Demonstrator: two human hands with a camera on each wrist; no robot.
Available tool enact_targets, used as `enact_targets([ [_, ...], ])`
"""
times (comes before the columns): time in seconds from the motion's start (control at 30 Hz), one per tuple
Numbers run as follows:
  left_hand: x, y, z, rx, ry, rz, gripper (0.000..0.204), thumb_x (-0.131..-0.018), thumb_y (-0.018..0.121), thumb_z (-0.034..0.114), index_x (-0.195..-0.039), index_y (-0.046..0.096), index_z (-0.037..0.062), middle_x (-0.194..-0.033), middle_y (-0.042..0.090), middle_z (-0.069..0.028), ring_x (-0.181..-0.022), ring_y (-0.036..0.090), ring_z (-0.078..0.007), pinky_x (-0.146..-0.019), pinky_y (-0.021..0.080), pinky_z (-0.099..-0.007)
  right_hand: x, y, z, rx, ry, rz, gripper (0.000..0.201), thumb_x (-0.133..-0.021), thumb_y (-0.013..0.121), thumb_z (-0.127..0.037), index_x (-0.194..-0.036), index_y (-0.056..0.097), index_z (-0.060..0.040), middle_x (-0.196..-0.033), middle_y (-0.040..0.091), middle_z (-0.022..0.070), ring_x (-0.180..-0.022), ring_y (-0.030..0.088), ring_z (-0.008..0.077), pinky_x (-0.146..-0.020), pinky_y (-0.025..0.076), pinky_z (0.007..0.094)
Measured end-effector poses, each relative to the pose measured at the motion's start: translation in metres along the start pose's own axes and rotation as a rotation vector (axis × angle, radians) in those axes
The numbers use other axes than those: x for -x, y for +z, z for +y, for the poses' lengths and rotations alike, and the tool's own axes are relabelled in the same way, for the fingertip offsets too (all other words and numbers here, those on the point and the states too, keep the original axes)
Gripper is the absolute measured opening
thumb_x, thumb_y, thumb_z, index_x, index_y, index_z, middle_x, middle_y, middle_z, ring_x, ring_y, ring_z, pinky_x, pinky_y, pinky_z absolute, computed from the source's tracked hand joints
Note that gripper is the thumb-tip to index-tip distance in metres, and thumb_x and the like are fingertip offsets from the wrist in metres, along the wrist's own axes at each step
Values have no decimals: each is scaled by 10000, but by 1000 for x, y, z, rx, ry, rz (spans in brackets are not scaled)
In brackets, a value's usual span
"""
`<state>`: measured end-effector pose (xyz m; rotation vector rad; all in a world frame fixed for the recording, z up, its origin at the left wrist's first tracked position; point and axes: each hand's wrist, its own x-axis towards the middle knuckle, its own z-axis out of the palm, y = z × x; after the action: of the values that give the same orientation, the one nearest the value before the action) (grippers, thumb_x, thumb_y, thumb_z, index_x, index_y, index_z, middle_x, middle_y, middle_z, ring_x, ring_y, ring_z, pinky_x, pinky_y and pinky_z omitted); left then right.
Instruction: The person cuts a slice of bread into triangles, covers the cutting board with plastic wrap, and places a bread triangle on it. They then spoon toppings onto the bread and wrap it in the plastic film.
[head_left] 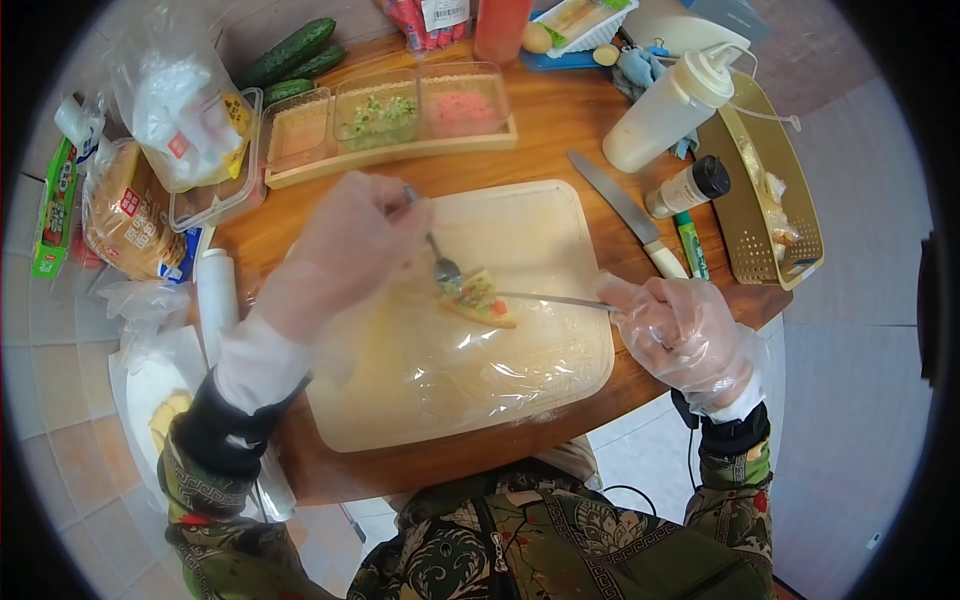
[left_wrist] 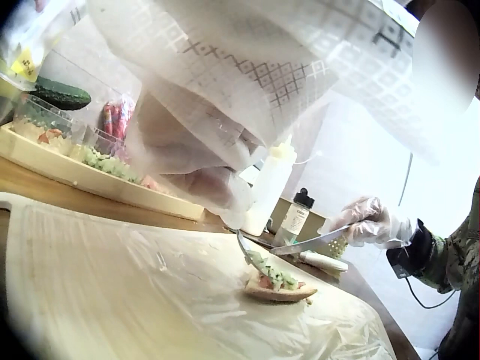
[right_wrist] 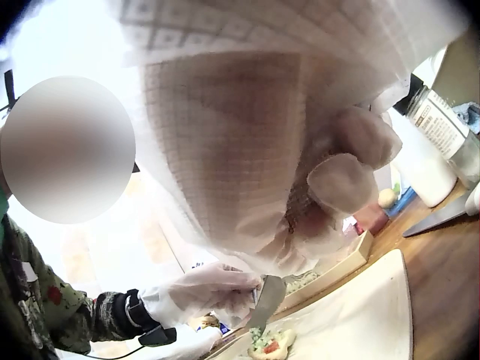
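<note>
Gloved in clear plastic, the left hand (head_left: 365, 235) pinches a metal spoon (head_left: 447, 272) whose bowl touches the topping on a small piece of bread (head_left: 480, 305). The right hand (head_left: 685, 335), also gloved, grips a flat metal blade (head_left: 555, 299) reaching from the right to the bread. In the left wrist view, green and red bits lie heaped on the bread (left_wrist: 279, 291), with spoon (left_wrist: 247, 246) and blade (left_wrist: 311, 243) tips beside them. The bread rests on a film-covered cutting board (head_left: 380, 425).
Behind the board stands a wooden tray (head_left: 400, 160) with three clear containers. At the right are a knife (head_left: 615, 200), a squeeze bottle (head_left: 665, 115), a shaker (head_left: 690, 187) and a basket (head_left: 745, 215). Bagged bread (head_left: 135, 215) and a white roll (head_left: 217, 300) lie left.
</note>
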<state>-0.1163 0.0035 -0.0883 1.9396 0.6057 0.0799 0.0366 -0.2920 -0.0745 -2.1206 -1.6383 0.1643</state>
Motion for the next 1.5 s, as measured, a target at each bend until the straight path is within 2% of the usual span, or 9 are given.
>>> enact_targets([
  [0.2, 0, 1, 0, -23, 7, -21, 302, -950, 630, 215, -772, 672, -25, -629, 643, -53, -568, 593, -92, -554, 458, -282, 3, 8, 5, 41, 2, -7, 125, -788, 700, -31, -743, 588, -62, -784, 682, 94, -590, 605, 268, -518, 463, 341],
  [0.27, 1, 1, 2, -1, 0, -5, 301, -954, 630, 214, -773, 674, -22, -625, 640, -51, -568, 592, -90, -553, 457, -279, 5, 9, 8, 46, -55, 4, 215, -788, 747, -12, -881, 570, -91, -806, 717, 77, -576, 625, 262, -474, 488, 373],
  [0.4, -1, 0, -1, -16, 10, -14, 296, -954, 631, 210, -771, 673, -19, -626, 641, -50, -570, 597, -90, -551, 456, -277, 2, 3, 4, 120, -108, -1, 221, -793, 744, -16, -904, 571, -97, -845, 734, 77, -581, 633, 260, -473, 495, 367],
  [0.67, 0, 1, 3, -3, -15, 14, 295, -960, 633, 209, -786, 672, -26, -636, 649, -49, -564, 609, -93, -547, 465, -279, -1, -2, -4, 124, -97, -41, 199, -805, 737, -36, -989, 686, -92, -679, 613, 65, -587, 623, 267, -499, 491, 394],
  [0.9, -1, -3, 2, -8, -8, 28, 295, -954, 638, 210, -779, 671, -25, -631, 645, -50, -565, 609, -94, -541, 463, -283, 2, 2, 0, 102, -40, -21, 190, -807, 734, -50, -991, 716, -94, -687, 613, 76, -588, 617, 275, -500, 476, 407],
  [1.07, -4, -6, -2, -31, 39, 40, 311, -948, 645, 230, -768, 670, -22, -622, 637, -49, -556, 594, -87, -539, 456, -284, 9, 1, 3, -8, 33, 6, 123, -784, 735, -38, -774, 619, -80, -642, 567, 77, -557, 586, 276, -478, 451, 385],
  [1.17, -1, -3, 4, -28, 27, 64, 331, -941, 648, 252, -771, 669, -31, -616, 629, -65, -553, 577, -96, -545, 453, -299, 15, -6, 6, -13, 24, -16, 116, -809, 691, -24, -779, 585, -62, -819, 707, 124, -559, 592, 284, -506, 455, 338],
  [1.4, -2, 20, 15, -30, 66, -39, 310, -910, 642, 234, -792, 676, -51, -619, 627, -121, -566, 563, -150, -574, 458, -330, 34, -11, 8, 67, 42, 58, 137, -892, 685, -150, -815, 606, -68, -861, 727, 126, -551, 585, 289, -507, 455, 346],
  [1.5, -4, 27, 16, -58, 69, -117, 316, -951, 670, 273, -825, 674, -17, -720, 659, -23, -633, 602, -69, -595, 495, -245, 33, -7, 10, 9, 0, 129, 171, -756, 709, -12, -693, 569, -87, -686, 645, 58, -520, 565, 244, -445, 431, 361],
])
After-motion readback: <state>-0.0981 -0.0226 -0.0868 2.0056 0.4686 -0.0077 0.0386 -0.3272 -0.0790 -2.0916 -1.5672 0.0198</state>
